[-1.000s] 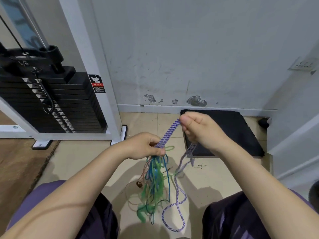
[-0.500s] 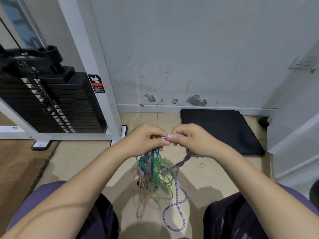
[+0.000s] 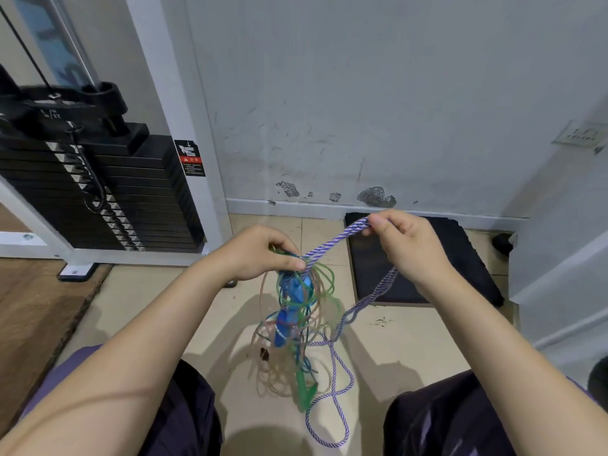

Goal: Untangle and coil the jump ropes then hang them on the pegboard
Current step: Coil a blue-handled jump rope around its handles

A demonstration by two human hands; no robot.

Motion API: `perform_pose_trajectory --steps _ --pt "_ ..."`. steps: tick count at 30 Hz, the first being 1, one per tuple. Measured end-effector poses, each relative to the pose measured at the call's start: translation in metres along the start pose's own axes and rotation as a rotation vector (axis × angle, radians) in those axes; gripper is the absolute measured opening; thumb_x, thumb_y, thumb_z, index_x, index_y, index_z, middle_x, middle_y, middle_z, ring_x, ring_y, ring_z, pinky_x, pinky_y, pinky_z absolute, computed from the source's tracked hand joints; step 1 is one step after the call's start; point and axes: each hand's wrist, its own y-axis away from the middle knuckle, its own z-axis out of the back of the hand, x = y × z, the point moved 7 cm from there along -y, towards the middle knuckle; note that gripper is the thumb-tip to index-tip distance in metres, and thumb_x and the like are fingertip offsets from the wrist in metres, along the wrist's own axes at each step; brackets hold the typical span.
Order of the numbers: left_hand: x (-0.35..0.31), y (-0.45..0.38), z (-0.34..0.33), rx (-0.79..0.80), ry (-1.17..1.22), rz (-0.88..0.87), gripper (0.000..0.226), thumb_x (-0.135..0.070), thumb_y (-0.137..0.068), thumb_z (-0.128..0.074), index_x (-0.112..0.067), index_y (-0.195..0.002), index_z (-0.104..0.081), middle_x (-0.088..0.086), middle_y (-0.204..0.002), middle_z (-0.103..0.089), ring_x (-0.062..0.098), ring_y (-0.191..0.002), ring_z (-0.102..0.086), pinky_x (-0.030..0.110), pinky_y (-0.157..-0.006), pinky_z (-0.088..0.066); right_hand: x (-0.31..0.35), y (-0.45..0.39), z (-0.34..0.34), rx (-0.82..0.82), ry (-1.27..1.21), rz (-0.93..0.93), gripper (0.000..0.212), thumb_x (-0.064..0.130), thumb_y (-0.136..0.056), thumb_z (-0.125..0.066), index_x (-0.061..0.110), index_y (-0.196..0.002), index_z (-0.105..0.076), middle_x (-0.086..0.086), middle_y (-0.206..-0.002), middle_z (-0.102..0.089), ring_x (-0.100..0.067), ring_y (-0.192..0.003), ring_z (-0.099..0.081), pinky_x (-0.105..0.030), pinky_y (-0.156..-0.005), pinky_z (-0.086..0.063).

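Our left hand (image 3: 260, 255) grips the tangle (image 3: 296, 311); our right hand (image 3: 404, 245) pinches the purple rope (image 3: 332, 241), drawing it free.

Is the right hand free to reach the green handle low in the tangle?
Probably not yet: the right hand is pinching the purple rope. The green handle hangs unobstructed below, near the floor.
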Motion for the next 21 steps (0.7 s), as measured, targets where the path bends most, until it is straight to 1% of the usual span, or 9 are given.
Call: perform_pose_trajectory --steps 2,4,7,8,11,14,17,19,21 --pt "0.003 0.000 0.011 -0.067 -0.015 0.009 0.018 -0.027 -0.077 -0.082 -0.012 -0.086 -0.078 0.002 -0.076 -0.071 -0.003 -0.055 -0.051 0.010 -0.056 -0.038 -0.006 -0.003 0.014 -0.070 -0.011 -0.044 0.027 0.025 -0.098 -0.057 0.022 -0.074 -0.069 0.015 -0.044 -0.042 -0.002 -0.044 -0.034 -0.022 -0.052 -0.028" --pt "0.007 0.000 0.025 -0.198 0.005 0.024 0.015 -0.025 -0.078 -0.081 -0.011 -0.082 -0.076 -0.002 -0.067 -0.065 0.000 -0.052 -0.048 0.010 -0.051 -0.036 -0.012 -0.006 0.024 -0.110 -0.005 -0.049 0.025 0.025 -0.098 -0.058 0.023 -0.075 -0.068 0.017 -0.045 -0.041 -0.002 -0.046 -0.036 -0.025 -0.056 -0.030" --pt "0.009 0.006 0.042 -0.323 0.210 0.015 0.010 -0.023 -0.082 -0.077 -0.015 -0.078 -0.073 -0.007 -0.066 -0.066 0.000 -0.057 -0.053 0.009 -0.058 -0.041 -0.015 -0.006 0.022 -0.076 -0.017 -0.034 0.024 0.024 -0.097 -0.059 0.015 -0.076 -0.066 0.014 -0.050 -0.042 -0.007 -0.048 -0.035 -0.027 -0.054 -0.030" --pt "0.007 0.008 0.043 -0.317 0.290 -0.001 0.009 -0.019 -0.084 -0.074 -0.013 -0.079 -0.071 -0.009 -0.064 -0.067 -0.003 -0.057 -0.054 0.009 -0.060 -0.042 -0.015 -0.004 0.017 -0.033 -0.021 -0.033 0.024 0.022 -0.098 -0.058 0.013 -0.077 -0.066 0.010 -0.052 -0.046 -0.011 -0.048 -0.037 -0.027 -0.052 -0.031" --pt "-0.005 0.014 0.033 -0.260 0.410 -0.036 0.010 -0.010 -0.091 -0.065 -0.009 -0.081 -0.067 -0.014 -0.056 -0.063 -0.006 -0.048 -0.049 0.005 -0.051 -0.036 -0.010 0.003 -0.005 0.136 0.007 -0.019 0.023 0.017 -0.099 -0.056 0.006 -0.080 -0.065 0.005 -0.058 -0.059 -0.015 -0.049 -0.046 -0.025 -0.052 -0.037" --pt "-0.013 0.016 0.020 -0.214 0.469 -0.059 0.010 -0.012 -0.092 -0.064 -0.010 -0.082 -0.066 -0.011 -0.063 -0.059 -0.005 -0.048 -0.046 0.007 -0.049 -0.034 -0.007 0.013 -0.030 0.328 0.014 -0.041 0.009 0.018 -0.094 -0.064 0.012 -0.093 -0.070 0.004 -0.065 -0.063 -0.013 -0.054 -0.048 -0.023 -0.054 -0.040" --pt "-0.022 0.016 0.005 -0.161 0.483 -0.077 0.005 -0.007 -0.092 -0.062 -0.005 -0.088 -0.063 -0.007 -0.065 -0.058 -0.005 -0.046 -0.047 0.005 -0.049 -0.034 -0.008 0.022 -0.054 0.490 0.080 -0.057 0.026 0.039 -0.077 -0.080 0.023 -0.096 -0.072 -0.007 -0.086 -0.073 -0.011 -0.074 -0.060 -0.034 -0.075 -0.051" --pt "-0.024 0.016 0.003 -0.158 0.509 -0.090 0.004 -0.006 -0.093 -0.061 -0.005 -0.089 -0.062 -0.011 -0.062 -0.059 -0.005 -0.047 -0.046 0.008 -0.049 -0.034 -0.012 0.021 -0.057 0.488 0.152 -0.045 0.026 0.041 -0.074 -0.081 0.026 -0.093 -0.071 -0.011 -0.089 -0.073 -0.014 -0.077 -0.062 -0.040 -0.081 -0.053" --pt "-0.020 0.015 0.013 -0.204 0.566 -0.105 0.007 -0.009 -0.093 -0.061 -0.010 -0.087 -0.062 -0.011 -0.063 -0.059 0.001 -0.048 -0.043 0.015 -0.048 -0.033 -0.018 0.014 -0.049 0.423 0.218 -0.033 0.022 0.041 -0.075 -0.080 0.028 -0.090 -0.071 -0.013 -0.083 -0.071 -0.015 -0.072 -0.059 -0.044 -0.078 -0.052"
